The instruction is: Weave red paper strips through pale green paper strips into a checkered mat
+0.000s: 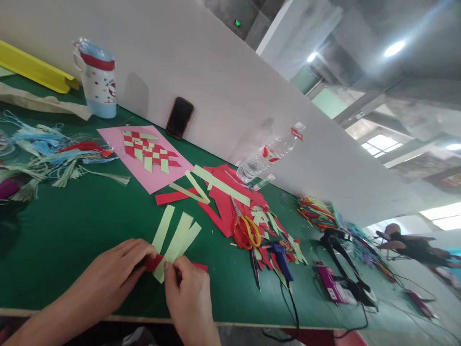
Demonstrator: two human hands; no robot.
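Observation:
Three pale green paper strips (176,239) fan out on the green table (82,230) near its front edge, crossed at their near ends by a red strip (154,262). My left hand (115,274) lies over the red strip's left end, fingers curled and pressing it at the strips' crossing. My right hand (187,293) pinches the near ends of the green strips between thumb and fingers, next to the red strip's right end (200,266).
A pink sheet with a red-and-green woven patch (147,151), a phone (179,117), a cup (97,79), a lying water bottle (268,154), red and green paper scraps with scissors (247,230), a glue gun (283,259), tassels (46,154), coloured sticks (317,211). A person sits far right.

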